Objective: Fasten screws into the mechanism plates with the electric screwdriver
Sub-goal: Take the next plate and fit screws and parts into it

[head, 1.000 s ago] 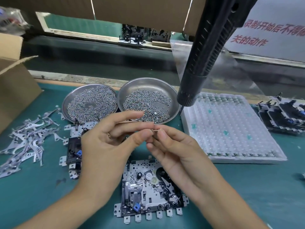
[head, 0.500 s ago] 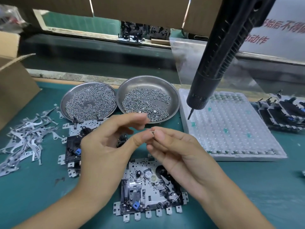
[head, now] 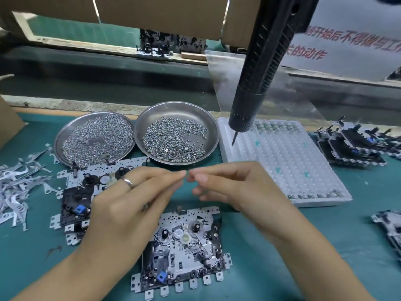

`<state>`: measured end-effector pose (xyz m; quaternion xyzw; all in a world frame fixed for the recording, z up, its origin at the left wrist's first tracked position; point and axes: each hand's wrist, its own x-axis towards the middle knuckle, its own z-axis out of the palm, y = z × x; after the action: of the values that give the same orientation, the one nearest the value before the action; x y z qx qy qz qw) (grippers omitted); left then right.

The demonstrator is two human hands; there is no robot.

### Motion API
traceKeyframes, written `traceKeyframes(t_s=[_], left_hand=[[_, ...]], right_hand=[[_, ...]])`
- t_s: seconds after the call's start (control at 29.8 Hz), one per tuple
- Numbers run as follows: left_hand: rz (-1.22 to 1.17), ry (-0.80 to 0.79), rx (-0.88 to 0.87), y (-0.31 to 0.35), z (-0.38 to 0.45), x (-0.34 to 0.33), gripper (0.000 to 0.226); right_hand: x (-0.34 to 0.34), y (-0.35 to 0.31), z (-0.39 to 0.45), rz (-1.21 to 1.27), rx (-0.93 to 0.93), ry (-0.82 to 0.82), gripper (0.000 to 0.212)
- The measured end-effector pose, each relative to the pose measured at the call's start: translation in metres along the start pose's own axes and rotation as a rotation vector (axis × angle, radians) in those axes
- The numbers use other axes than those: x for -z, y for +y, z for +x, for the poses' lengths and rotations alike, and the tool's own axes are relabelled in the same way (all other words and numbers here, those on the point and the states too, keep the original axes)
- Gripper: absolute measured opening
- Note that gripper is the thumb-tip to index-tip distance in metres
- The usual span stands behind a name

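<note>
Both forearms are bare right up to the bottom edge of the view, with no sleeve, glove or watch showing. The left hand (head: 121,205) wears a plain silver ring (head: 128,182) on one finger. The right hand (head: 236,190) wears nothing. The fingernails are short and unpainted.

We see a teal-matted desk (head: 325,246) carrying two steel dishes of screws (head: 93,137) (head: 175,137), a white dimpled tray (head: 282,166), two mechanism plates (head: 182,253) (head: 86,192), loose metal stampings (head: 15,187) at left, and stacked assemblies (head: 351,146) at right.
</note>
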<state>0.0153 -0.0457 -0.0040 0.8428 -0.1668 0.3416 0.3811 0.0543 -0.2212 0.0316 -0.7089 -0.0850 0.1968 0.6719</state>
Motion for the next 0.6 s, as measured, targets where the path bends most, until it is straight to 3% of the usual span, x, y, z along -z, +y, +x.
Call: traceKeyframes(t_s=[0.03,0.17,0.23,0.34,0.47,0.6], left_hand=[[-0.029,0.008,0.042,0.0,-0.001,-0.001,0.018],[-0.096,0.039,0.074,0.003,-0.006,-0.004,0.015],[-0.136,0.054,0.035,0.007,-0.009,-0.005,0.012],[-0.177,0.059,-0.004,0.012,-0.014,-0.009,0.012],[-0.194,0.03,-0.061,0.011,-0.019,-0.014,0.014],[-0.247,0.02,0.024,0.008,-0.02,-0.015,0.014]], right_hand=[[0.009,-0.002,0.002,-0.08,0.041,0.073,0.008],[0.064,-0.004,0.025,-0.578,0.185,0.559,0.019],[0.089,-0.002,0.043,-0.779,0.205,0.661,0.024],[0.115,0.0,0.068,-1.032,0.149,0.599,0.031],[0.122,-0.003,0.086,-1.382,0.082,0.481,0.025],[0.112,-0.006,0.091,-1.557,0.111,0.473,0.016]])
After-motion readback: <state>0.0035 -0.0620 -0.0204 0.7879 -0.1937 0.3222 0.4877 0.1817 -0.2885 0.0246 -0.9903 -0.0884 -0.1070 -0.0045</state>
